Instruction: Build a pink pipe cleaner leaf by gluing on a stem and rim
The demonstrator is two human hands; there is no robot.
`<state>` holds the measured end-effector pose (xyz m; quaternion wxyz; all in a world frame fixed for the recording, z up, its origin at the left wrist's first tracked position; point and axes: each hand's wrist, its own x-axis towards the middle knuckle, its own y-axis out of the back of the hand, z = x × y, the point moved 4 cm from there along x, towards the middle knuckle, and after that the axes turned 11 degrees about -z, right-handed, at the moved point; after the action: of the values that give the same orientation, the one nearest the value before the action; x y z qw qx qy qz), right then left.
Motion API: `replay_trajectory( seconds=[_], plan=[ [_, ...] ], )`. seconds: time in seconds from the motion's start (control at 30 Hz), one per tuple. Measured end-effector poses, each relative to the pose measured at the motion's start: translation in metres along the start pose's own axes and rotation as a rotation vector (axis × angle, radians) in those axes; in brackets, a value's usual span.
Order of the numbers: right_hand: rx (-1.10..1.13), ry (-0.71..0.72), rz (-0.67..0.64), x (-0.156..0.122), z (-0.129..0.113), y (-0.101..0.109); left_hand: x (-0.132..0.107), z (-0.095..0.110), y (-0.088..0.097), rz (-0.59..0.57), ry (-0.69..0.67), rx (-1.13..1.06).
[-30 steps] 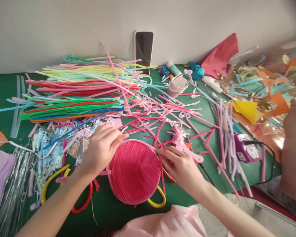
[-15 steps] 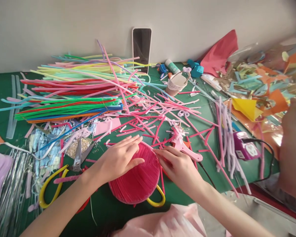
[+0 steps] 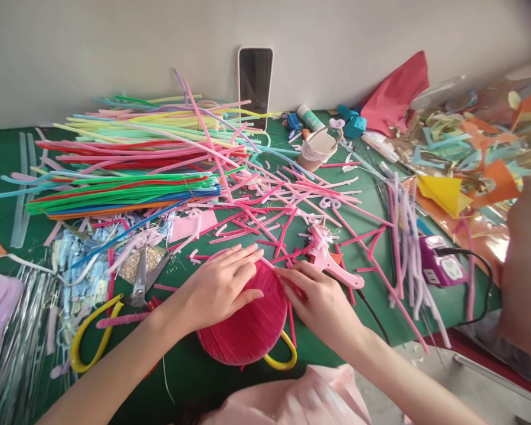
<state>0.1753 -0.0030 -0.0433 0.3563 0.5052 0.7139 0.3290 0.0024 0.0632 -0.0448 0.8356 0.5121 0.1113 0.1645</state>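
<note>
A round red disc point(image 3: 243, 327) with a ribbed, fuzzy face and a thin pink rim lies between my hands. My left hand point(image 3: 223, 280) rests across its upper left part, fingers stretched out along the top edge and thumb over the red face. At the upper right rim, my right hand point(image 3: 312, 289) has its fingers closed in a pinch on the edge. Its fingertips hide the exact spot. Just behind that hand lies a pink glue gun point(image 3: 336, 271) with a black cord. Yellow-handled scissors point(image 3: 92, 336) lie beside my left forearm; another yellow handle point(image 3: 285, 354) shows under the disc.
Bundles of coloured pipe cleaners point(image 3: 128, 195) lie at the back left, with cut pink pieces point(image 3: 265, 218) scattered beyond the disc. A phone point(image 3: 254, 82) leans on the wall near a small paper bucket point(image 3: 317, 150). Right are a purple box point(image 3: 442, 262) and a person's arm point(image 3: 526, 265).
My left hand has shifted very slightly right across the disc. The right hand keeps its pinch at the rim, almost in the same place.
</note>
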Motion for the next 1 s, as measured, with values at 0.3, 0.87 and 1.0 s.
replay_trajectory(
  seconds=[0.3, 0.87, 1.0],
  plan=[
    [0.032, -0.015, 0.048, -0.010, 0.002, 0.006, 0.002, 0.000, 0.000, -0.010, 0.011, 0.029],
    [0.082, -0.025, 0.097, -0.022, 0.001, -0.002, 0.002, 0.000, -0.001, -0.036, 0.013, 0.074],
    [0.101, -0.022, 0.101, -0.020, -0.002, -0.002, 0.002, 0.000, 0.000, -0.034, 0.005, 0.077]
  ],
)
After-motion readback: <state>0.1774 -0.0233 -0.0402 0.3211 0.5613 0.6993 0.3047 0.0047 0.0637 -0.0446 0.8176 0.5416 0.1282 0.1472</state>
